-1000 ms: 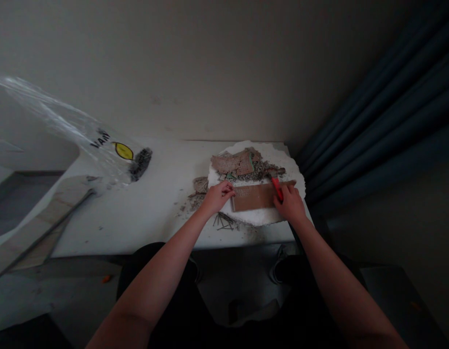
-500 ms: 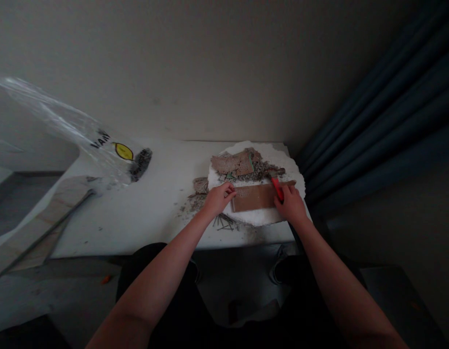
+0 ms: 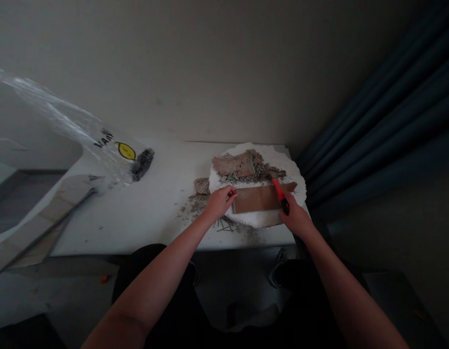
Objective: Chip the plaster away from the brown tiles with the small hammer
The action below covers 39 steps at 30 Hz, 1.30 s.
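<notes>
I have my right hand [image 3: 296, 216] closed around the black end of the red tool [image 3: 279, 190], probably for reach, so its head points away over the board [image 3: 259, 198]. My left hand [image 3: 220, 199] sits at the board's left end, fingertips drawn together, perhaps to steady it; whether they pinch anything, I can't tell. The board lies flat on the white slab [image 3: 254, 221], likely for backing, in front of the rubble [image 3: 261, 170]. Nails [image 3: 225, 224] lie on the tabletop [image 3: 148, 213], near my left hand.

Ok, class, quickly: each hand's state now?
Left hand: fingers curled near brown board's left end; grip unclear.
Right hand: closed, holding red-handled tool.
</notes>
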Tool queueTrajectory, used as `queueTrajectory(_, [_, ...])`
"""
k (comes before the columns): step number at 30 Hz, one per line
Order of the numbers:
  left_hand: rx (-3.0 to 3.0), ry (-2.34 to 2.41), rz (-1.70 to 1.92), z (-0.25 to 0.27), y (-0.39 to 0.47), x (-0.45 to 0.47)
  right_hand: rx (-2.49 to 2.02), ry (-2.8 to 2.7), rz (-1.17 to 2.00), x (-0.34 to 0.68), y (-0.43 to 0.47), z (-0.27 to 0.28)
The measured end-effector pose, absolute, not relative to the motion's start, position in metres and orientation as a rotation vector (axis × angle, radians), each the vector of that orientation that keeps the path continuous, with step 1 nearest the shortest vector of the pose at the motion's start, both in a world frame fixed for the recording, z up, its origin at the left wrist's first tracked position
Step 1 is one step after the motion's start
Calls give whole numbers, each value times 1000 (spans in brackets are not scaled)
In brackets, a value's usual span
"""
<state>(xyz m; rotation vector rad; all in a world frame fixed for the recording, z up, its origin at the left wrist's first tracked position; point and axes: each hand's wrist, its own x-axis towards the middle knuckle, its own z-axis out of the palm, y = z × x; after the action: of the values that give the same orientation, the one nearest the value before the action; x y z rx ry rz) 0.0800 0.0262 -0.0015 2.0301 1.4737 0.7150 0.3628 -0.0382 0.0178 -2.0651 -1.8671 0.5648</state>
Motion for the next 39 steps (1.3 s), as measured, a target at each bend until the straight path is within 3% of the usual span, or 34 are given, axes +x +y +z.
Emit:
queueTrajectory(8, [2059,1460,708,-3,27,80,-1515,-1353,1232,358,-66,62])
queueTrajectory(16, [2108,1471,751,-5,25,80,-1329,-1356,1581,316,-99,80])
queueTrajectory(25, [2153,1440,839,-13,27,80,-1214,-1306,1728,305,-115,93])
queueTrajectory(39, [2129,1348,911,-19,30,81,-1169,-1200,1647,297,-112,86])
